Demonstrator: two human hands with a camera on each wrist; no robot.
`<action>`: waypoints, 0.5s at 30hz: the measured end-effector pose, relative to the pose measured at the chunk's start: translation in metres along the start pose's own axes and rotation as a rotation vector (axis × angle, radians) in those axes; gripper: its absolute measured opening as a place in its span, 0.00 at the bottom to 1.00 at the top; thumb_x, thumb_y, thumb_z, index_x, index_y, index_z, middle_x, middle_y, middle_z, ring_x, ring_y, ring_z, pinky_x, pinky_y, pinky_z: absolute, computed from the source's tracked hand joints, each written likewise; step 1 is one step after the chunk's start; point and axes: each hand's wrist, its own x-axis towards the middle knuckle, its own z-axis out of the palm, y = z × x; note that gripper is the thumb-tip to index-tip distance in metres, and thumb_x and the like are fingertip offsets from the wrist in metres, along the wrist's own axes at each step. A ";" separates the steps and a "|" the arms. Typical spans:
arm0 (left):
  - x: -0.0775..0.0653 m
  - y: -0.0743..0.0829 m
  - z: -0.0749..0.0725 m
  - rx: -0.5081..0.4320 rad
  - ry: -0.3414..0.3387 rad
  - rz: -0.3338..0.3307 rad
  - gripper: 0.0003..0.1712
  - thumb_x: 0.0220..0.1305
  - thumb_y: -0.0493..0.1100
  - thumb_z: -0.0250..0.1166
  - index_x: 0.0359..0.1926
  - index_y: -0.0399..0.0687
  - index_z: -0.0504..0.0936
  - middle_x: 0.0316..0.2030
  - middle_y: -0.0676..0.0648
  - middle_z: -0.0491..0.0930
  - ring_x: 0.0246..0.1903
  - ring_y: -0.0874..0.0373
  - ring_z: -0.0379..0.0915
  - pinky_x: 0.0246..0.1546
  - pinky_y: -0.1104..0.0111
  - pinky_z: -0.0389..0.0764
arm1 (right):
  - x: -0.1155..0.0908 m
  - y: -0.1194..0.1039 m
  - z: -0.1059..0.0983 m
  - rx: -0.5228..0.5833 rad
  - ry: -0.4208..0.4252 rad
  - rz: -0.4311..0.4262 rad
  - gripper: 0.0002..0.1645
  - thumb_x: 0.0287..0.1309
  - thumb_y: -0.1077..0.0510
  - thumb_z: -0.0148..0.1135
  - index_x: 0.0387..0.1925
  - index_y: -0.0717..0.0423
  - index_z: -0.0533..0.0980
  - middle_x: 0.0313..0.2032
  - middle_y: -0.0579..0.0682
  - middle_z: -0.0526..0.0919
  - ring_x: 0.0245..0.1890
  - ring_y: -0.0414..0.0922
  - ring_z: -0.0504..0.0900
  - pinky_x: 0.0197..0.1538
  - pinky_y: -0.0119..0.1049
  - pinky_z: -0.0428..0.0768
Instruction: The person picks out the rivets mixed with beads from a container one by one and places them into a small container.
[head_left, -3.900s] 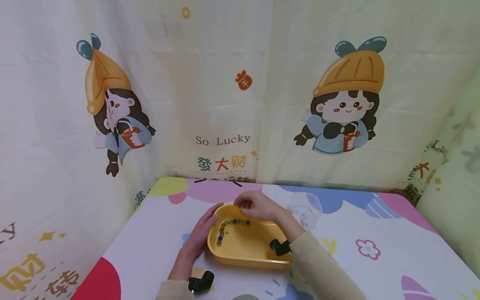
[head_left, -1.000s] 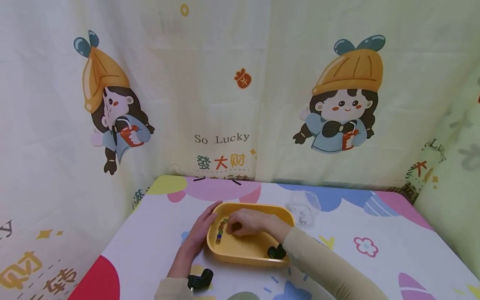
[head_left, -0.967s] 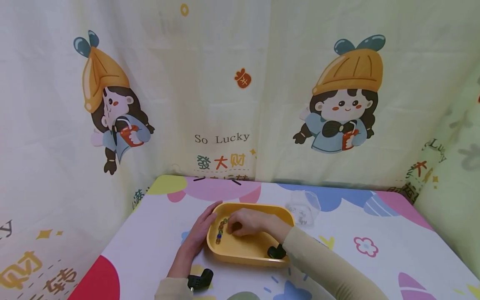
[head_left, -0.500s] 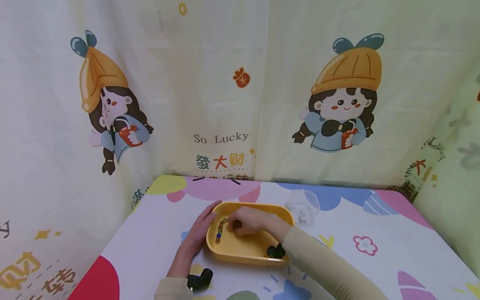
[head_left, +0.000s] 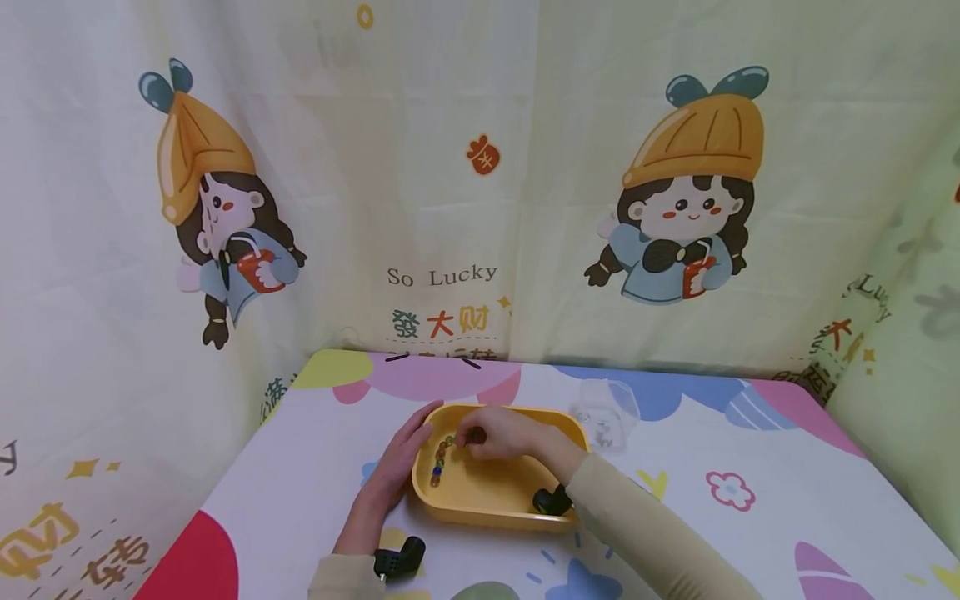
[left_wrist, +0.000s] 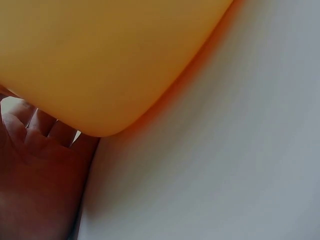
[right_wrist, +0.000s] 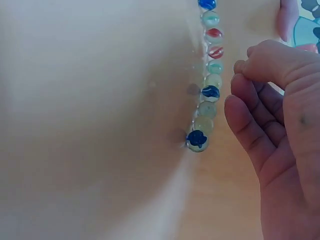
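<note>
A yellow plastic tray (head_left: 495, 518) sits on the table before me. Glass marbles with coloured swirls (head_left: 437, 472) form a line along its left and back walls; the right wrist view shows several back-row marbles (right_wrist: 211, 92) touching end to end. My left hand (head_left: 401, 462) grips the tray's left end, fingers along the outside, thumb over the rim; its palm (left_wrist: 40, 175) is beside the wall. Over the tray's back left part, my right hand (head_left: 498, 433) covers part of the line. Its curled fingers and thumb (right_wrist: 272, 100) come together beside the marbles, with nothing visible between them.
Behind the tray's right end lies a clear plastic container (head_left: 606, 417) with small clear contents. A patterned cloth (head_left: 735, 467) covers the table, and a printed curtain (head_left: 555, 208) hangs behind it. Black wrist cameras (head_left: 401, 558) are worn on both arms.
Since the earliest frame my right hand has come from the back rim down over the marble line. In the last second it shifted slightly toward the back wall. The left hand stays put.
</note>
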 end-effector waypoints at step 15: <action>0.001 -0.001 -0.001 -0.009 -0.013 -0.001 0.28 0.80 0.48 0.48 0.76 0.49 0.62 0.74 0.42 0.59 0.71 0.45 0.57 0.70 0.52 0.59 | -0.005 -0.001 -0.007 0.078 0.081 -0.028 0.07 0.61 0.68 0.65 0.41 0.59 0.83 0.35 0.41 0.82 0.35 0.37 0.76 0.44 0.28 0.80</action>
